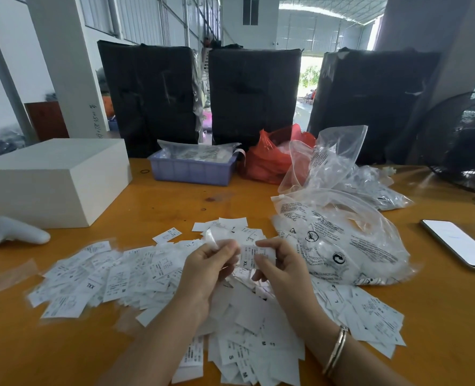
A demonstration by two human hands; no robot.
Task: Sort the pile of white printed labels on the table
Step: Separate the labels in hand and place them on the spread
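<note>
A wide pile of white printed labels is spread over the orange table, reaching from the left to the near right. Size letters such as S, M and XL show on them. Both hands are raised just above the middle of the pile. My left hand pinches a thin white label between thumb and fingers. My right hand holds a label marked XL by its right edge. The two hands almost touch.
A white box and a white controller lie at the left. A blue bin, a red bag and clear plastic bags stand behind and right. A phone and a fan are far right.
</note>
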